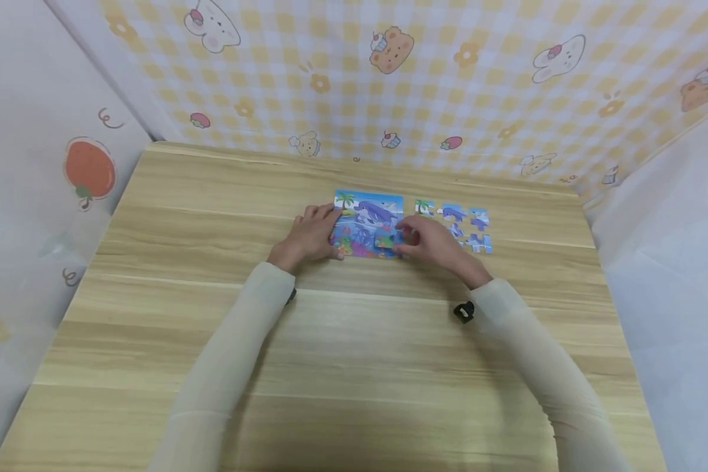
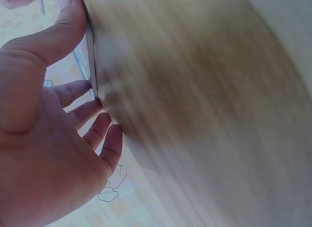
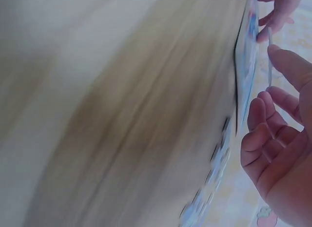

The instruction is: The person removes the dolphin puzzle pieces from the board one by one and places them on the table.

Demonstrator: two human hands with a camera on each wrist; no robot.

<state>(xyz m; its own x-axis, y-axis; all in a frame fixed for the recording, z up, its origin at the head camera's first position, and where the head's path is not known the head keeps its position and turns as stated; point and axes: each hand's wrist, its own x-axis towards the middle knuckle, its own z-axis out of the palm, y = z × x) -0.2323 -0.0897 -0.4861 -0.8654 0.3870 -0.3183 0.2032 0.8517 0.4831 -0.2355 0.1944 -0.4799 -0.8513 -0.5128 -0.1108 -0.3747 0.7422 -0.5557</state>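
Observation:
A flat jigsaw board (image 1: 360, 235) with a dolphin, palm and coral picture lies on the table. My left hand (image 1: 314, 233) rests along its left side, fingers spread and touching the edge, thumb near the bottom left corner. In the left wrist view, that hand's fingertips (image 2: 113, 139) meet the table by the board. My right hand (image 1: 433, 242) pinches a coral-coloured puzzle piece (image 1: 383, 240) between thumb and fingers over the board's lower right part. Edge-on in the right wrist view, the piece (image 3: 270, 66) is a thin sliver held above the board.
Several loose puzzle pieces (image 1: 479, 217) lie in rows to the right of the board, partly behind my right hand. A black strap part (image 1: 464, 312) shows at the right wrist. Behind the wooden table (image 1: 354, 367) hangs a yellow checked cloth (image 1: 354, 78).

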